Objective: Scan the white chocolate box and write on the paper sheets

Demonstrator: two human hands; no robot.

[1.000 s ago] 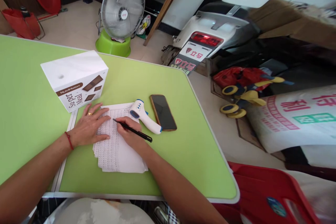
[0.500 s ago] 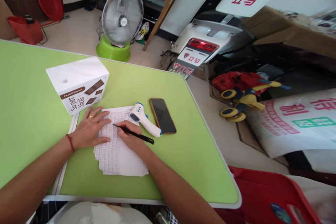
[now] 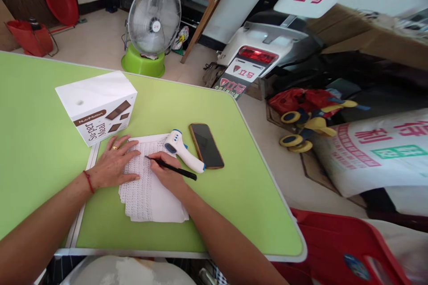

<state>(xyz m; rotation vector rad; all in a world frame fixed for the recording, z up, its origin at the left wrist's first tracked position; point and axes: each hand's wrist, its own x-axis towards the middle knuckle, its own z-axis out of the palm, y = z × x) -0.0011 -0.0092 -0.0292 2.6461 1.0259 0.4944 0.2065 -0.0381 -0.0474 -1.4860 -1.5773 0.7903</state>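
Sheets of paper [image 3: 160,202] covered in rows of handwriting lie in a stack on the green table [image 3: 174,107]. My left hand [image 3: 115,163] rests flat on their left side with its fingers spread; it wears a ring and a red cord. In my right hand [image 3: 166,172] is a black pen [image 3: 179,170], its tip at the written part of the top sheet. A white and blue infrared thermometer [image 3: 183,151] lies over the paper's upper right edge. Beside it is a dark smartphone [image 3: 207,146] in a brown case.
A white NutriMotion box [image 3: 100,107] stands just beyond my left hand. Past the table are a fan [image 3: 154,20] on a green basin [image 3: 143,63], a white scooter [image 3: 257,49] and a white printed sack [image 3: 384,156]. A red chair [image 3: 334,245] stands at the right.
The view has shifted very slightly. Both hands stay in nearly the same place, and the pen tip sits marginally further right on the paper.
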